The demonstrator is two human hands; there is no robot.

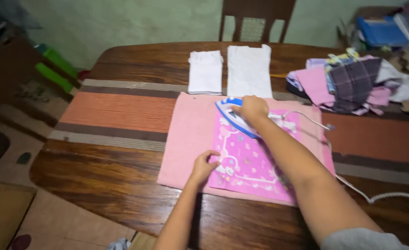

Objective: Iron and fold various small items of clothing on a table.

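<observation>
Right hand (pixel 253 109) closed around the handle of a blue-and-white plastic steam iron (pixel 236 119), soleplate flat on a bright pink printed cotton cloth (pixel 253 162). Left hand (pixel 203 166), fingers loosely bent, pinned the cloth's left edge. The cloth lay on a pale pink rectangular towel (pixel 189 139) over a striped woven runner (pixel 116 111) on the oval varnished wooden table (pixel 98 185). Behind, 2 folded white garments (pixel 232 70); apparently mixed fabrics formed the crumpled pile (pixel 352 83).

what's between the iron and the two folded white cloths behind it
Only a bare strip of the pink towel separates the iron from the folded white cloths, seen in the head view.
</observation>
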